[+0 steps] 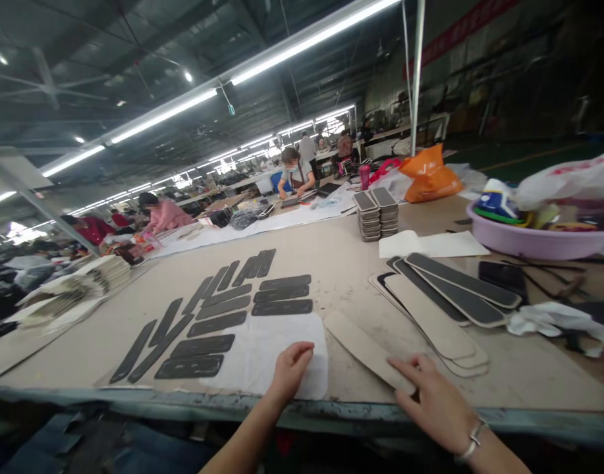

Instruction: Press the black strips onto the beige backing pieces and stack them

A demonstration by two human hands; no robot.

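Observation:
My right hand (433, 398), with a metal bracelet at the wrist, grips the near end of a long beige strip with rounded ends (358, 342), which lies slantwise on the table. My left hand (290, 372) hovers over a white sheet (262, 339), thumb and fingers pinched together; whether anything is between them I cannot make out. Left of it, several dark rounded strips (195, 345) lie in rows, some partly on the sheet. To the right of the beige strip is a fanned pile of similar pieces (430, 316), some beige side up, some dark grey with beige edges.
Two neat stacks of strips (378, 214) stand farther back, near an orange bag (430, 174). A purple basin (539, 242) full of odds and ends sits at right, beside crumpled white tissue (558, 320). Folded beige material (91, 286) lies at left. Other people work beyond the table.

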